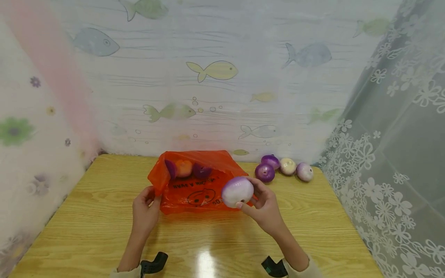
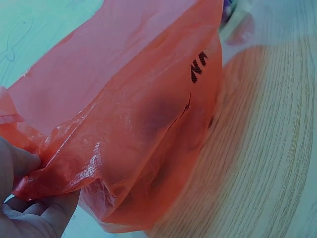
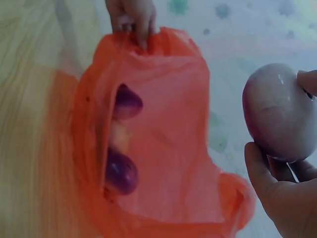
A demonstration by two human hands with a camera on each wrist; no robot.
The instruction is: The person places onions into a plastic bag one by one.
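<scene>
Glare on tabletop (image 1: 205,239), dim wrist views

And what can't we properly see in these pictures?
Left wrist view: what's inside the red bag; its plastic leaves only dark blurs.
Left wrist view: the rest of the left hand, cut off by the edge.
Right wrist view: part of the right hand, cut off too.
Head view: bag parts behind the held onion.

A wood-grain table (image 1: 94,216) spans the foreground. A fish-print sheet (image 1: 222,42) rises behind it. A flower-print sheet (image 1: 21,96) borders the left side; a translucent curtain (image 1: 399,150) with white flowers borders the right side.
</scene>
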